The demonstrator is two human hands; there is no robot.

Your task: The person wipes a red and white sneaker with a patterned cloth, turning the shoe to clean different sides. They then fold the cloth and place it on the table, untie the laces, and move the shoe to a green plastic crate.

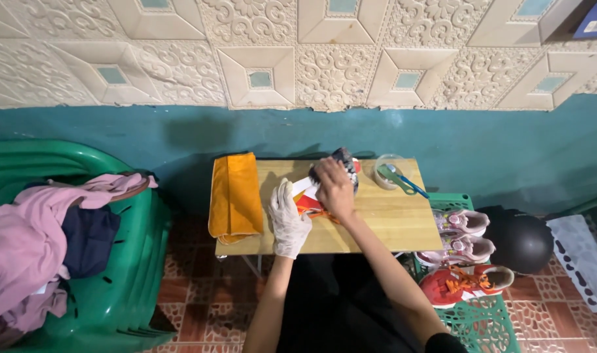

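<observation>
Working at small wooden table (403,229) set against teal wall (494,144). Left hand (289,219), in white glove, lying w/ fingers fairly flat on red-and-white shoe (306,199) at table centre, pressing it down; not clenching. Right hand (334,189), bare, gripping dark cloth (345,160) bunched over shoe's far end; cloth and hand hiding most of shoe, orange lace (324,214) poking out just below wrist.

Yellow cloth (235,196) lying folded along table's left edge, hanging slightly over front, just beside gloved hand but not touching. Clear tub (387,171) sitting at back right corner w/ green-and-blue brush (403,180) leaning across it, near right hand.

Right of table: green crate (481,320) carrying two pink shoes (462,235) and one red shoe (465,282) w/ orange laces. Black helmet (521,240) resting just beyond, on tiled floor (200,294). Far left: green chairs (125,261) stacked, pink and navy clothes (30,248) piled on seat, well apart from table.
</observation>
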